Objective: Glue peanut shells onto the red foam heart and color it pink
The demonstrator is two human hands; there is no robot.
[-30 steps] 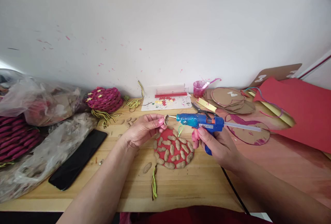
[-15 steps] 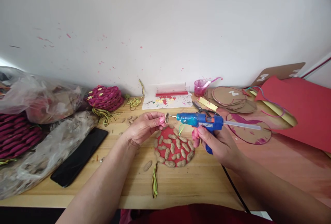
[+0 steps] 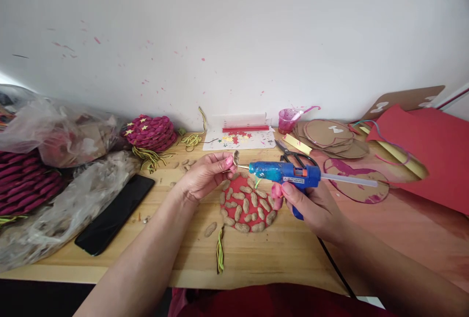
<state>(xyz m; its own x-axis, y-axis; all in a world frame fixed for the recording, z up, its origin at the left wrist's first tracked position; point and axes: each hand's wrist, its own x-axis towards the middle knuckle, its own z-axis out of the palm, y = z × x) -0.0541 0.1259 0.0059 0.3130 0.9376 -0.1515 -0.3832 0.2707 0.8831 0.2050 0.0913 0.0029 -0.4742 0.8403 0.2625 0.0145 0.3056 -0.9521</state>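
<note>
One wooden table (image 3: 274, 263) spans the scene. Centred on it lies one red disc (image 3: 239, 182) bearing roughly twenty peanuts. The right hand (image 3: 311, 207) curls its fingers around one blue glue gun (image 3: 286, 174), nozzle pointing left. The left hand (image 3: 208, 175) pinches one peanut shell (image 3: 236, 157) between thumb and fingertips at the nozzle; contact is uncertain. Also here: one black smartphone (image 3: 115, 214), left; one pair of scissors (image 3: 286, 152), beyond the gun; one yellow-green tassel (image 3: 220, 253); one loose peanut (image 3: 210, 229), left of the disc. Wood shows between the disc and the table's near edge.
</note>
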